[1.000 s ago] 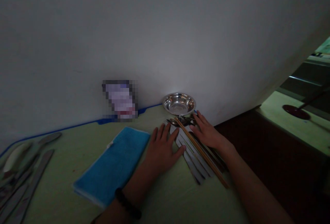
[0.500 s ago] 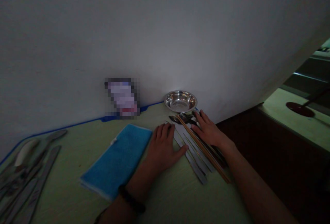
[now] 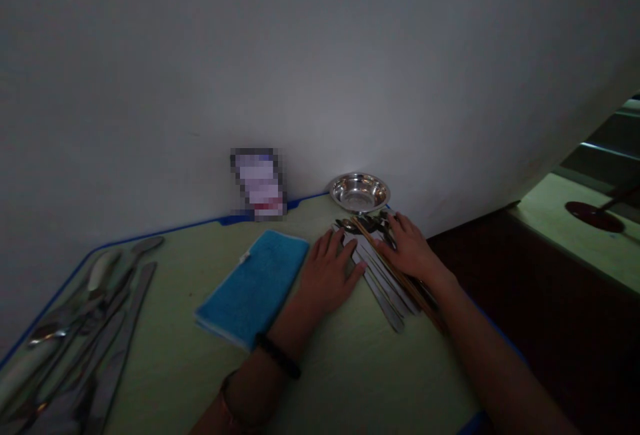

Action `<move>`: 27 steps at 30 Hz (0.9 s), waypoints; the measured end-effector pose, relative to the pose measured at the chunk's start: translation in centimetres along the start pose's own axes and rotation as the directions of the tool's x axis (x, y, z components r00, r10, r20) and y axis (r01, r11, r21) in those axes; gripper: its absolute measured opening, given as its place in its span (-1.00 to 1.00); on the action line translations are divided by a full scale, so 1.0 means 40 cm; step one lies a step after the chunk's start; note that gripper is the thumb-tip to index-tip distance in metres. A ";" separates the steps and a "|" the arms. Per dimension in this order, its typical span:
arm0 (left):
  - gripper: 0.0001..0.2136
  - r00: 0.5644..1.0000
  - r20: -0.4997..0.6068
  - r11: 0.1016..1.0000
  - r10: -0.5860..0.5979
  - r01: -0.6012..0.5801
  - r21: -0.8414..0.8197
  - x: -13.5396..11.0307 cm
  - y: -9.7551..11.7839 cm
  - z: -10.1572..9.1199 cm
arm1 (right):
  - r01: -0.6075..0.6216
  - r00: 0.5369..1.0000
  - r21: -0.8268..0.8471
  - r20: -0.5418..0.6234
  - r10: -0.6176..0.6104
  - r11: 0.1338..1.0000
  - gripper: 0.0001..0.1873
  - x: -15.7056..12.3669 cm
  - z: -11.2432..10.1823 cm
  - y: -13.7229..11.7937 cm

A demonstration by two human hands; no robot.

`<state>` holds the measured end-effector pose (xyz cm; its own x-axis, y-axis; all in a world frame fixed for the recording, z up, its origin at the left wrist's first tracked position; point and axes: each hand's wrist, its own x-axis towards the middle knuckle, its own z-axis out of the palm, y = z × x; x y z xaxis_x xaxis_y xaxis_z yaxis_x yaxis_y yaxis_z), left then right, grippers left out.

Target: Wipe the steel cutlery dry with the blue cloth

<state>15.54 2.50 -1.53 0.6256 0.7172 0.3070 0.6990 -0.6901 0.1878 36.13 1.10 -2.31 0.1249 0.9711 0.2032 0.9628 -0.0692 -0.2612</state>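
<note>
My left hand (image 3: pixel 327 271) lies palm down with fingers spread, at the left side of a bunch of cutlery on the table. My right hand (image 3: pixel 413 251) rests open along the right side of the same bunch. Between the hands lie several flat metal knives (image 3: pixel 380 291), a pair of wooden chopsticks (image 3: pixel 390 265) and spoons (image 3: pixel 349 225) with their bowls at the far end. Part of the bunch is hidden under my right hand. Just left of my left hand is a folded blue cloth (image 3: pixel 255 288). Beyond the bunch stands a shiny metal bowl (image 3: pixel 359 193).
A second pile of cutlery (image 3: pixel 107 328) lies at the table's left. A blurred-out phone-like device (image 3: pixel 261 185) leans on the wall. The light green table (image 3: pixel 200 381) has a blue edge. At right are a dark floor and another table (image 3: pixel 580 235) with a dark red round object (image 3: pixel 595 216).
The view has shifted, so the table's things appear farther right and more of the left pile shows. Both hands stay beside the cutlery; my left hand sits slightly closer to it.
</note>
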 end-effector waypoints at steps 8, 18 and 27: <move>-0.51 1.000 0.028 1.000 -0.003 0.003 0.007 -0.004 0.002 0.010 | 0.003 1.000 0.068 0.019 -0.004 0.998 -0.21 -0.003 0.008 0.002; -0.46 1.000 0.030 1.000 0.005 -0.006 0.031 -0.001 0.000 0.017 | 0.061 0.996 0.238 -0.071 -0.045 0.969 -0.37 0.016 -0.005 0.024; -0.47 0.999 0.046 1.000 0.009 -0.010 0.010 0.004 -0.001 0.014 | 0.034 0.996 0.296 -0.084 -0.009 0.955 -0.45 0.015 -0.022 0.038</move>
<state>15.82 2.69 -2.01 0.6472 0.7146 0.2655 0.6964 -0.6959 0.1752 37.89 1.39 -1.74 0.1356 0.9491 0.2845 0.8523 0.0347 -0.5219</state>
